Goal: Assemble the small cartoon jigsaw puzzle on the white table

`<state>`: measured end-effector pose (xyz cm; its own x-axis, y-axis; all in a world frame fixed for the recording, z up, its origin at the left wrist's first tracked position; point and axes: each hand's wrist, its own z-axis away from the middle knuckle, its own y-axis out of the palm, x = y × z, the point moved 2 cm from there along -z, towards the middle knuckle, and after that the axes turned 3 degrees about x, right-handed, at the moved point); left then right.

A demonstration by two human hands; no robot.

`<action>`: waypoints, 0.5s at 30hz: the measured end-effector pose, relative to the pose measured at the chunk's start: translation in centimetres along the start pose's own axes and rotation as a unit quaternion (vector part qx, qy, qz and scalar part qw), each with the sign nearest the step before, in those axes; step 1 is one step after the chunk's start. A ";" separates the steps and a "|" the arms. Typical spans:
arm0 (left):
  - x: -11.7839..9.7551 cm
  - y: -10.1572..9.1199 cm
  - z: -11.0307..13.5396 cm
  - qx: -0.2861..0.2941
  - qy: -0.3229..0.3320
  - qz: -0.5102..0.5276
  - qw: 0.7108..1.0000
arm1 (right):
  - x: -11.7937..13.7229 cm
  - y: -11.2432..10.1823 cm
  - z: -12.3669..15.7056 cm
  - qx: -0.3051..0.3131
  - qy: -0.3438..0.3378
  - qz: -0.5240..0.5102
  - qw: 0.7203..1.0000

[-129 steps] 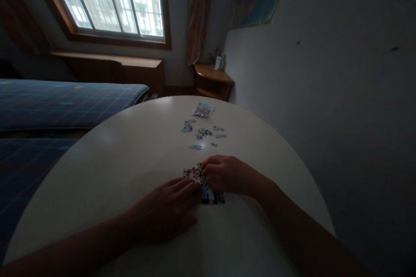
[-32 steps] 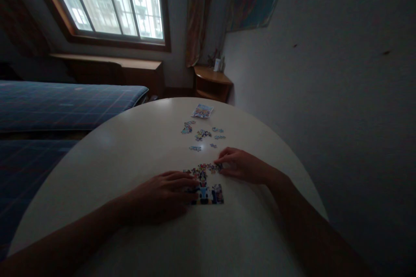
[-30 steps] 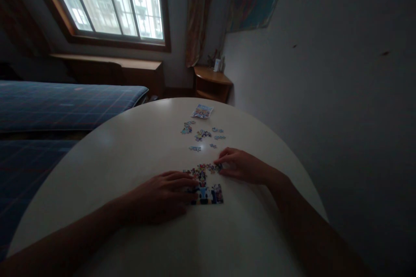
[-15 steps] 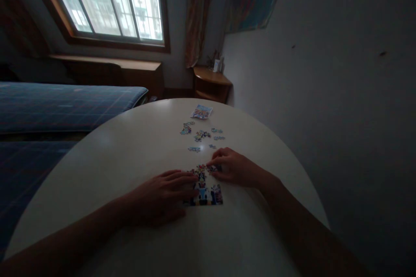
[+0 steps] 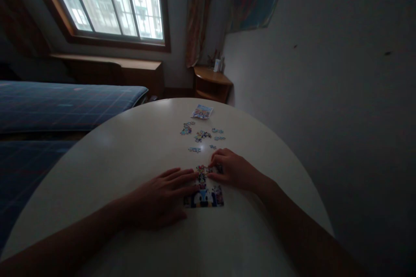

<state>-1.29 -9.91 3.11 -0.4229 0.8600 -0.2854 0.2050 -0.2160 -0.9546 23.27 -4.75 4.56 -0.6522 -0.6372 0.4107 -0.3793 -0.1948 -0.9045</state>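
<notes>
A partly joined colourful jigsaw puzzle (image 5: 204,194) lies on a round white table (image 5: 136,151). My left hand (image 5: 159,197) lies flat on the table, its fingers stretched onto the puzzle's left edge. My right hand (image 5: 232,169) is curled at the puzzle's upper right corner, with the fingertips pinched on a small puzzle piece there. Several loose puzzle pieces (image 5: 203,135) are scattered farther back on the table. A small picture card (image 5: 202,111) lies beyond them near the far rim.
A bed with a blue plaid cover (image 5: 65,104) runs along the left. A window (image 5: 110,0) and a curtain (image 5: 198,13) are at the back. A wooden corner shelf (image 5: 212,82) stands behind the table. A grey wall (image 5: 325,95) is close on the right.
My right hand has slid left and closer, from beside the puzzle onto its upper right corner. My left hand's fingers have spread a little and stayed on the left edge.
</notes>
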 end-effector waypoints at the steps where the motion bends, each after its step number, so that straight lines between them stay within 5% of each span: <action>1: 0.0 0.0 0.0 0.001 -0.001 0.000 1.000 | 0.0 0.0 0.0 0.003 0.002 -0.002 1.000; 15: 0.6 1.0 -3.2 -0.092 -0.102 -0.017 0.990 | -0.6 0.4 -0.1 0.001 0.019 -0.042 0.999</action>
<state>1.52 -8.11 2.30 -0.5972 0.7504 -0.2832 0.3368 -0.0858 -0.9376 23.45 -4.34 3.98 -0.6423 -0.5894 0.4900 -0.4327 -0.2488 -0.8665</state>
